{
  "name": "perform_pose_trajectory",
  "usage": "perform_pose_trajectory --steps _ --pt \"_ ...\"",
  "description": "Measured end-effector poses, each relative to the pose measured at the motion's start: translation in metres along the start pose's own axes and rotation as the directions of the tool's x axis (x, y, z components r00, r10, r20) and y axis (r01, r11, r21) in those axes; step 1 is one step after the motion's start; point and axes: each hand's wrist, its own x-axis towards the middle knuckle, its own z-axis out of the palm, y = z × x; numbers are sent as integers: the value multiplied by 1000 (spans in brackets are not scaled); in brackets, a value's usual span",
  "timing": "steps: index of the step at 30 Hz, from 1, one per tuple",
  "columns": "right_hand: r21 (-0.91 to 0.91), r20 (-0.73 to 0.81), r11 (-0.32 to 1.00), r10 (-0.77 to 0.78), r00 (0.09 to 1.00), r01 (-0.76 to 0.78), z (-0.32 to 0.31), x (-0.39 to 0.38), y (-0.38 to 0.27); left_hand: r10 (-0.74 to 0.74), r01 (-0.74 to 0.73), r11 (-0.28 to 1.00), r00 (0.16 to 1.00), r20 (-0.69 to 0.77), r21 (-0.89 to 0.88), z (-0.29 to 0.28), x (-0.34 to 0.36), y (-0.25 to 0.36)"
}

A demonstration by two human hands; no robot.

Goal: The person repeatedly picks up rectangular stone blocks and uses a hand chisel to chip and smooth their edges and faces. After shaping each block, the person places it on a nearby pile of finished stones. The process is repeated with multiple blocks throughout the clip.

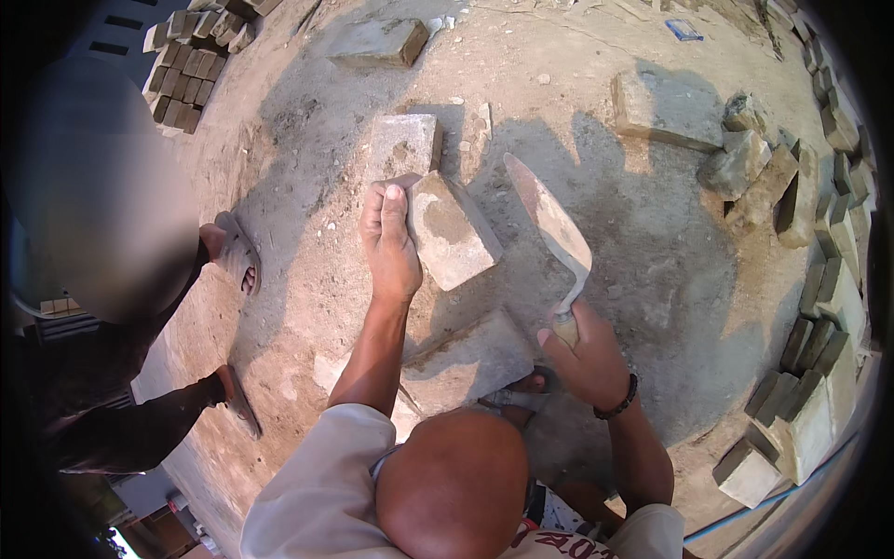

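My left hand (392,238) is closed on the left edge of a grey concrete block (453,230), which is held tilted and has a darker damp-looking patch on its face. Just beyond it, another pale block (405,147) lies on the ground, partly hidden by the held one. To the right, my right hand (587,359) wraps round the wooden handle of a masonry trowel (551,216). The trowel's long blade points away from me and slightly left, apart from the held block. Below the hands, a larger slab (475,359) lies near my feet.
A flat block (380,43) lies at the far side, and a big block (668,110) at the far right beside broken pieces (740,166). Rows of blocks (819,373) line the right edge. Stacked bricks (191,74) stand far left. Another person's sandalled foot (237,252) is at left.
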Motion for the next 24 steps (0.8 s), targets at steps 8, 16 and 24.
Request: perform_pose_trajectory --steps 8,16,24 --pt "51 258 997 41 965 -56 13 43 20 445 -521 787 850 282 331 0 -26 -36" --pt "85 362 914 342 867 -396 29 64 43 51 -588 331 792 608 738 -35 -20 -86" --pt "110 -135 957 281 950 -267 -17 18 76 -243 298 941 925 291 -162 47 25 -9"
